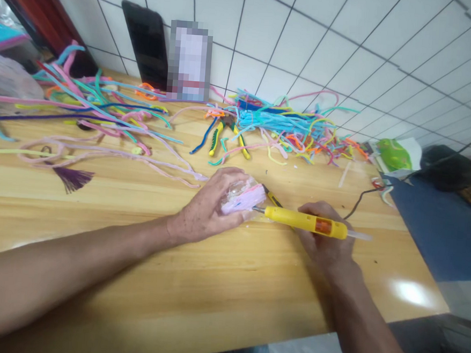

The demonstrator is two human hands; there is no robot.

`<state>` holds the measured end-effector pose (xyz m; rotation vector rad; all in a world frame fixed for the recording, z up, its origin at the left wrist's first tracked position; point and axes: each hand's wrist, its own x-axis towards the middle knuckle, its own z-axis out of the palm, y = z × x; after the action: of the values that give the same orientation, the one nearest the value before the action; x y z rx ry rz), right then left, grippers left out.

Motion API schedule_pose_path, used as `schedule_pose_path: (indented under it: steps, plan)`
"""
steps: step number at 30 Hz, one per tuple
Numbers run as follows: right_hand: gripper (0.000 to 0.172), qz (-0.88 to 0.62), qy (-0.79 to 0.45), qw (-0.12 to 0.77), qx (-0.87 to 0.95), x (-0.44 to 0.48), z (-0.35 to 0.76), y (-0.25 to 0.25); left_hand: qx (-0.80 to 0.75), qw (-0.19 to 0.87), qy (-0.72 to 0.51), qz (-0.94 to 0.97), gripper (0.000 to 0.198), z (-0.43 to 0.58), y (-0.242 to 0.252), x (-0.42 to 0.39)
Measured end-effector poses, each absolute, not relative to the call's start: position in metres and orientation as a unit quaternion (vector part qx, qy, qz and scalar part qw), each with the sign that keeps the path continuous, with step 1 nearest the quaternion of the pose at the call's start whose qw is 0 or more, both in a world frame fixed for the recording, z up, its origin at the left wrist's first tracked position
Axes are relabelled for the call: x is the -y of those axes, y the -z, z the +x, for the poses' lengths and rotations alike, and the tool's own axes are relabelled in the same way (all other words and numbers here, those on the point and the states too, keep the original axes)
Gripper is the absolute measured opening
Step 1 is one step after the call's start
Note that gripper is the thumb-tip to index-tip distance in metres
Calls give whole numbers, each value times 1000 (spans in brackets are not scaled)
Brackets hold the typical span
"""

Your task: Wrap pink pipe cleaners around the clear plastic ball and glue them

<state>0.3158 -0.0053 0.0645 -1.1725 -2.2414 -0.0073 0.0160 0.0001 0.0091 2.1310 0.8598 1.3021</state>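
My left hand [204,209] is wrapped round a small pink and lilac piece [244,198] with a clear, shiny part at its back. In my right hand [327,242] is a yellow glue gun [305,222], a translucent stick poking out of its rear end. The gun's metal tip meets the right edge of the pink and lilac piece. Just behind that tip, a thin black and yellow tool [273,198] lies on the wooden table [228,283], partly hidden by the gun.
Colourful fuzzy stems [287,123] lie along the white tiled wall, more [103,108] at the left. Green and yellow pliers [230,136], a purple tassel [73,178] and a black phone [145,46] are behind. A dark cable [358,204] runs at the right.
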Motion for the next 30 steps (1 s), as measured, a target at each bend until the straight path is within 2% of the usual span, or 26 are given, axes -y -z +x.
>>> schedule_pose_path:
  steps: [13, 19, 30]
  plan:
    - [3, -433, -15, 312, 846, 6, 315, -65, -309, 255, -479, 781, 60, 15, -10, 0]
    - [11, -453, -62, 332, 825, 3, 316, -57, -313, 267, -478, 776, 57, 14, -9, 0]
    - [9, -460, -55, 351, 814, -2, 317, -52, -317, 276, -475, 773, 56, 15, -11, 1]
